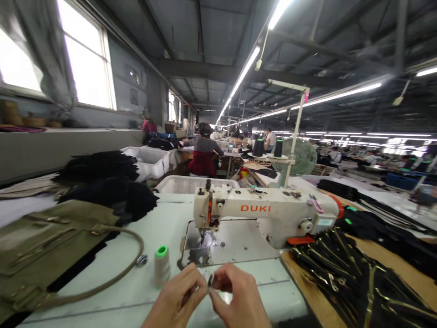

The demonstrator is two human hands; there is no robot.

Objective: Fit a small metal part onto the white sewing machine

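A long factory hall runs away under rows of fluorescent tubes, with bright windows along the left wall and other people seated at machines farther down the line. In the foreground a pale green counter (160, 218) carries a cream DUKI sewing machine (266, 212), its needle end to the left and its body lying across the view from left to right. A thread stand (293, 132) rises behind it with dark cones on its tray, and a green fan (302, 157) stands just beyond. On the left of the counter lies an olive bag (44, 246) with its strap curving out toward the middle; black fabric (102, 177) is heaped behind it. A spool with a green cap (161, 264) stands upright near the machine's needle plate, with a small metal bobbin (141, 260) just beside it. To the right, a pile of black zippers with gold teeth (351, 278) spreads over a wooden board. At the bottom edge the left hand (177, 298) and the right hand (237, 296) meet over the counter, just in front of the needle plate. Between them is a small metal piece (210, 280), pinched by the fingers of both hands, thumbs and forefingers closed on it. It is too small and too covered to tell its long axis or which way it points.
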